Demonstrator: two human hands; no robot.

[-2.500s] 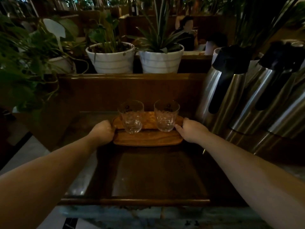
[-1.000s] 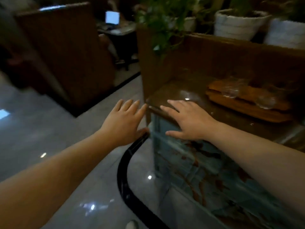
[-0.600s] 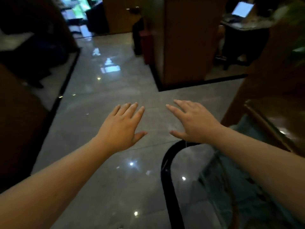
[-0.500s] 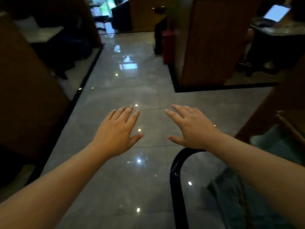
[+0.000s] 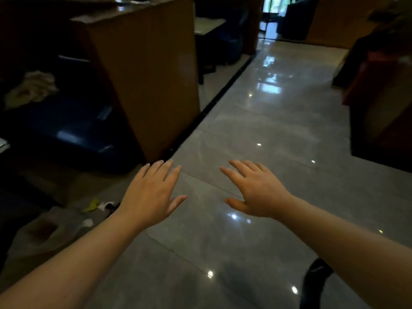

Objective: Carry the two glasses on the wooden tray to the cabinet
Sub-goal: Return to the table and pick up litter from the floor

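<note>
My left hand [image 5: 151, 192] and my right hand [image 5: 254, 190] are stretched out in front of me, palms down, fingers spread, both holding nothing. They hover side by side over a glossy grey tiled floor [image 5: 267, 134]. The wooden tray, the two glasses and the cabinet are out of view.
A tall wooden booth partition [image 5: 151, 70] stands to the left, with a dark blue bench seat [image 5: 66, 126] behind it. Scraps of litter [image 5: 98, 205] lie on the floor at lower left. Dark furniture [image 5: 383, 103] lines the right side. The tiled aisle runs ahead toward a bright doorway [image 5: 274, 5].
Both hands let go of the tray on the cabinet. My view has swung left, away from the cabinet, tray and glasses, toward the aisle. The hands stay spread and hold nothing.
</note>
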